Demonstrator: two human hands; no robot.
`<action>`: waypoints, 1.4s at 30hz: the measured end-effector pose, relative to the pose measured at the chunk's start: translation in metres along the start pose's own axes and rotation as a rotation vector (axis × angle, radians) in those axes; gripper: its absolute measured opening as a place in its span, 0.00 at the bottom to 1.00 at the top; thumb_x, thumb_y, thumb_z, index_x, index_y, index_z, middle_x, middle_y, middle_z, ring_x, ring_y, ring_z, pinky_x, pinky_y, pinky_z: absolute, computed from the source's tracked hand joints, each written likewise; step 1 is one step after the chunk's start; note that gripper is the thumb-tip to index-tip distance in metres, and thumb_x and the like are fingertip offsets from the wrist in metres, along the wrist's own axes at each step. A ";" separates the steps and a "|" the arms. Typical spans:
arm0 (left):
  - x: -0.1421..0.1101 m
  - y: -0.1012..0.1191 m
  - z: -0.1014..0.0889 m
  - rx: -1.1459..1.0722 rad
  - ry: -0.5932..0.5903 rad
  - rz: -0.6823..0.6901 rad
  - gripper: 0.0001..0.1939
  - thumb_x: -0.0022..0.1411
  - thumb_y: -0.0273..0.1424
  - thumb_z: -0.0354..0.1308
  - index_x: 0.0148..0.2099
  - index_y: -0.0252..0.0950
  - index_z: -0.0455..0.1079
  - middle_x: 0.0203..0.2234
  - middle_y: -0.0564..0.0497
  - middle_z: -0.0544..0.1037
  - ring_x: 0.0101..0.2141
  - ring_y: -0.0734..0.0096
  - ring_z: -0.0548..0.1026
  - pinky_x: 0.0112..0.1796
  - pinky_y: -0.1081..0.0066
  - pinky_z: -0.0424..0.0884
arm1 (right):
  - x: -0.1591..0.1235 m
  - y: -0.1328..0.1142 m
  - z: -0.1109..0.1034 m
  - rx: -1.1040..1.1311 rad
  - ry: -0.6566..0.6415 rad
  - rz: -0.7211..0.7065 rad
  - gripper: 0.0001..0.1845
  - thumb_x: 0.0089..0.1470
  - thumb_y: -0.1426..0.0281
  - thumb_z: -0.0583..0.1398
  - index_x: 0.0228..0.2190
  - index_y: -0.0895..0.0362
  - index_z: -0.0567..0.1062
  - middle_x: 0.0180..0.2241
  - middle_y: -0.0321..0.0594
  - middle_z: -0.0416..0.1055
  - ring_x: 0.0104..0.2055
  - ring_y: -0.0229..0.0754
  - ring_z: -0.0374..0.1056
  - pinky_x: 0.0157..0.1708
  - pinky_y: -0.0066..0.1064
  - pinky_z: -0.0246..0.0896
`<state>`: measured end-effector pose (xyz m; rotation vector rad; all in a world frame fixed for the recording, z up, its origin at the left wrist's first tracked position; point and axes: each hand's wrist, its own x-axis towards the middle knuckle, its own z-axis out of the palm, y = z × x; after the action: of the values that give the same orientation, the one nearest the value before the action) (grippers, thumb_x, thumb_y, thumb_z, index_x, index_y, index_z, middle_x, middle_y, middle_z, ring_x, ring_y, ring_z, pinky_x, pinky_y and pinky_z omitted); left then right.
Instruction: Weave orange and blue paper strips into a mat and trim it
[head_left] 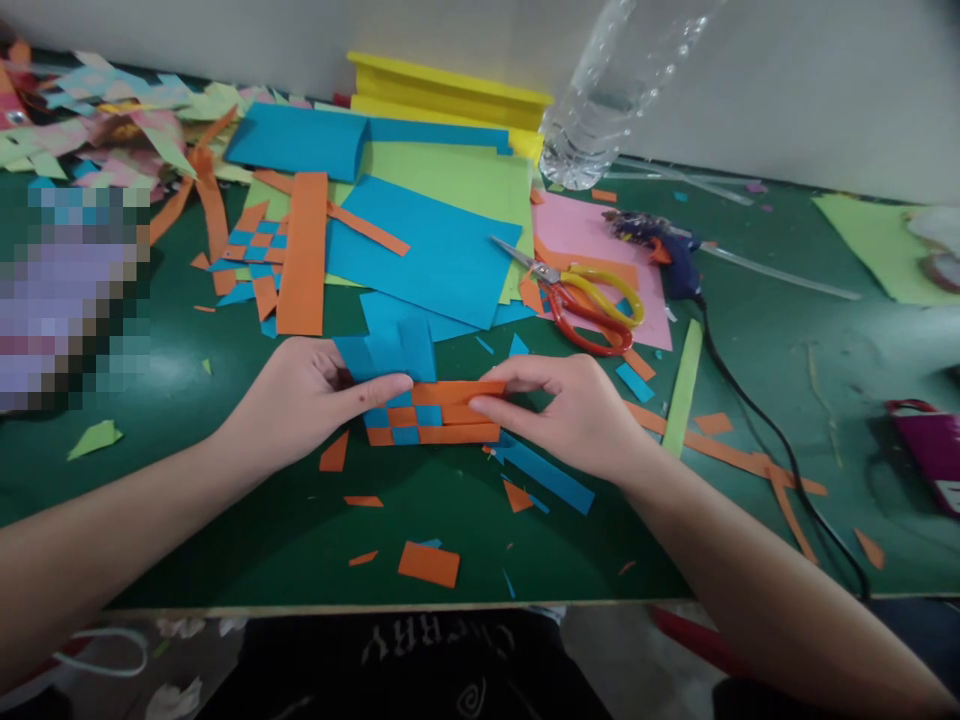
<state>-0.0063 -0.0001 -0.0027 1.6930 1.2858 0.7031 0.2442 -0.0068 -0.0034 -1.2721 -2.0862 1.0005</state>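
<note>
Above a green tabletop (247, 540) strewn with paper scraps (429, 564), holds a woven orange-and-blue piece (430, 415) in front of a blue sheet (427, 250), pinched leftward by left hand (307, 398), rightward by right hand (574, 415). Looks checkered on the left, seemingly unwoven on the right. Cannot make out left fingertips behind upright blue strips (386, 352).
</note>
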 end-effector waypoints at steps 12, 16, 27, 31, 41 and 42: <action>0.002 0.000 0.003 0.068 -0.051 0.087 0.31 0.59 0.43 0.62 0.16 0.38 0.47 0.10 0.60 0.51 0.14 0.82 0.49 0.15 0.76 0.47 | 0.001 -0.006 0.003 0.058 -0.105 0.048 0.09 0.57 0.64 0.63 0.30 0.56 0.79 0.25 0.34 0.75 0.25 0.32 0.66 0.24 0.25 0.58; 0.003 -0.003 0.002 -0.034 -0.047 0.076 0.12 0.59 0.40 0.63 0.29 0.38 0.73 0.19 0.56 0.76 0.20 0.75 0.69 0.18 0.76 0.61 | 0.002 -0.004 -0.002 0.036 -0.112 0.067 0.10 0.57 0.62 0.63 0.31 0.56 0.80 0.26 0.35 0.76 0.26 0.34 0.67 0.25 0.27 0.59; 0.001 -0.014 0.000 0.189 0.113 0.223 0.27 0.67 0.43 0.57 0.64 0.38 0.62 0.50 0.43 0.79 0.48 0.58 0.79 0.45 0.63 0.79 | 0.000 -0.001 -0.015 -0.233 -0.146 0.004 0.12 0.59 0.60 0.62 0.36 0.55 0.80 0.26 0.36 0.79 0.25 0.35 0.71 0.26 0.28 0.60; 0.002 -0.018 0.002 0.500 0.138 0.439 0.22 0.70 0.39 0.54 0.63 0.39 0.63 0.57 0.42 0.74 0.57 0.54 0.72 0.54 0.56 0.73 | -0.002 0.003 -0.015 -0.475 0.151 -0.194 0.12 0.61 0.62 0.60 0.33 0.55 0.80 0.22 0.35 0.78 0.22 0.36 0.68 0.25 0.30 0.58; -0.002 -0.017 0.004 0.688 -0.086 1.000 0.07 0.68 0.36 0.59 0.39 0.38 0.71 0.27 0.54 0.78 0.29 0.69 0.74 0.34 0.68 0.66 | -0.001 0.006 0.007 -0.450 -0.040 -0.653 0.13 0.63 0.63 0.59 0.39 0.60 0.79 0.33 0.43 0.78 0.37 0.42 0.70 0.37 0.36 0.60; -0.002 -0.017 0.003 0.686 -0.126 1.011 0.09 0.69 0.37 0.58 0.38 0.38 0.71 0.26 0.55 0.77 0.28 0.71 0.73 0.33 0.68 0.65 | -0.001 0.007 0.009 -0.440 -0.054 -0.654 0.14 0.64 0.63 0.59 0.40 0.61 0.78 0.34 0.43 0.78 0.37 0.42 0.70 0.37 0.35 0.60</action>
<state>-0.0117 -0.0012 -0.0187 2.9472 0.5073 0.7110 0.2420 -0.0088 -0.0142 -0.6352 -2.5927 0.2977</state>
